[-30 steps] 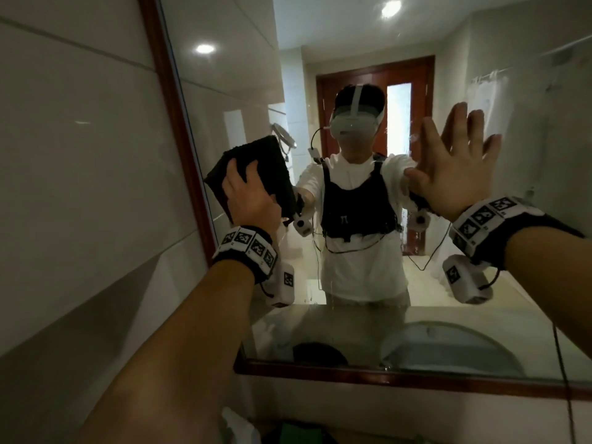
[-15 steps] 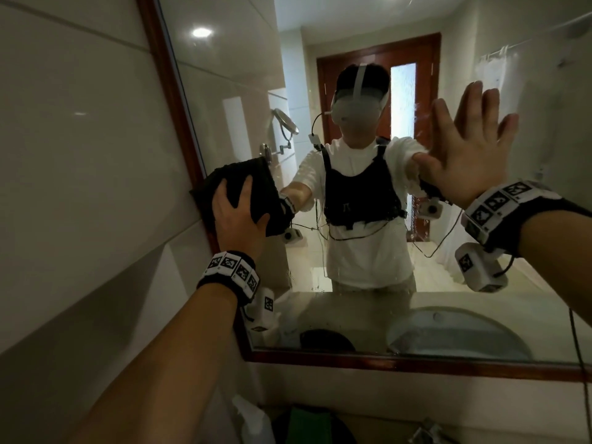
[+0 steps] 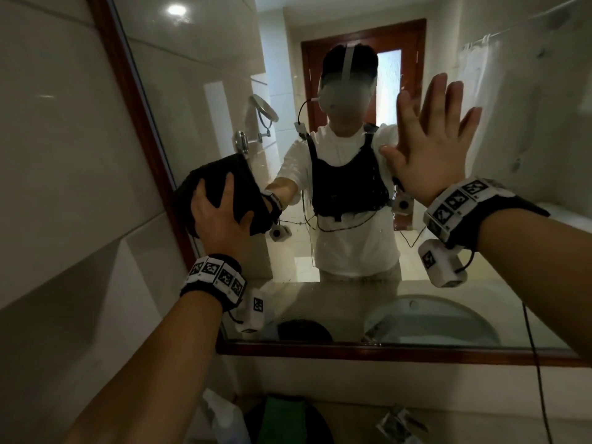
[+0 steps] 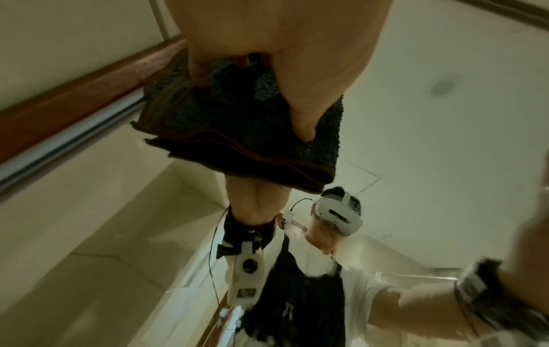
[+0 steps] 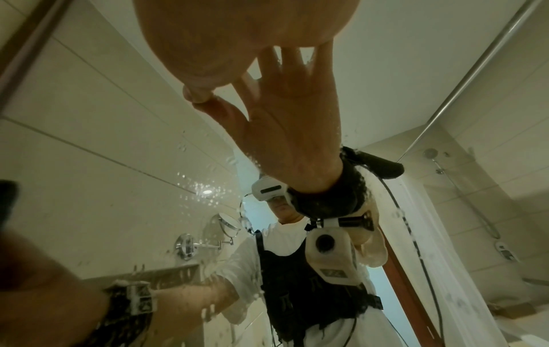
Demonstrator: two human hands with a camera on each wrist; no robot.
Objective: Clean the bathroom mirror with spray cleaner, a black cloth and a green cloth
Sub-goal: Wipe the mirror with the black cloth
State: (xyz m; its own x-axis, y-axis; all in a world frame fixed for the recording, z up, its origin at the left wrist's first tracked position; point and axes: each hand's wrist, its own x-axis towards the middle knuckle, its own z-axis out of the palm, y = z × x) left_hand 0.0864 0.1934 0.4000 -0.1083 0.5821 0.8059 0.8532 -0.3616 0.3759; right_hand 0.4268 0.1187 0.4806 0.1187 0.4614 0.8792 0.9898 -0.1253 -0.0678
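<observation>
The mirror (image 3: 208, 100) has a dark wooden frame (image 3: 137, 100), and droplets show on the glass in the right wrist view. My left hand (image 3: 221, 219) presses a folded black cloth (image 3: 224, 174) against the glass beside the left frame, fingers spread over it. In the left wrist view the thumb (image 4: 300, 112) lies along the black cloth (image 4: 237, 131). My right hand (image 3: 429, 149) rests flat on the mirror at head height, fingers straight and spread, holding nothing. A green cloth (image 3: 282, 421) lies on the counter below, beside a pale plastic bottle (image 3: 224, 418).
A tiled wall (image 3: 64, 155) runs along the left. The mirror's bottom frame (image 3: 384, 352) sits just above the counter. A tap (image 3: 397, 424) shows at the lower right. The glass reflects me, a basin (image 3: 429, 322) and a round wall mirror (image 3: 266, 110).
My left hand has slid the black cloth down the glass next to the left frame and now lies flatter on it. The right hand stays flat on the mirror.
</observation>
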